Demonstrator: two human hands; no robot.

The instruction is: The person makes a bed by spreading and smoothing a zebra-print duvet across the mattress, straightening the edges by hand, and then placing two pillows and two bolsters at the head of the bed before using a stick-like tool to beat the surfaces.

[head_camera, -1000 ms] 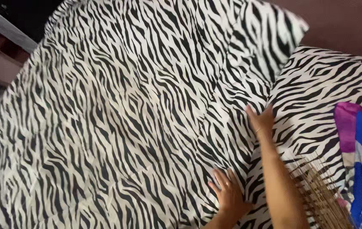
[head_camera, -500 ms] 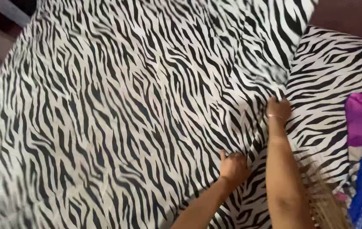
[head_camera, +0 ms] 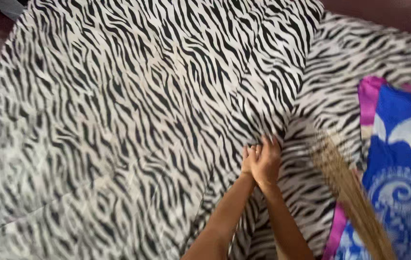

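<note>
One view only, from a camera worn on the head. It looks steeply down and forward over the bed point(head_camera: 94, 120), close enough that the zebra-striped sheet point(head_camera: 143, 96) fills nearly the whole frame. Both forearms enter from the bottom edge, right of centre. The floor shows only at the top-left corner.

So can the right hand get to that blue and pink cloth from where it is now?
Probably yes. The right hand lies over the left hand on the zebra sheet. Between it and the blue and pink cloth are only striped fabric and the straw broom.
</note>
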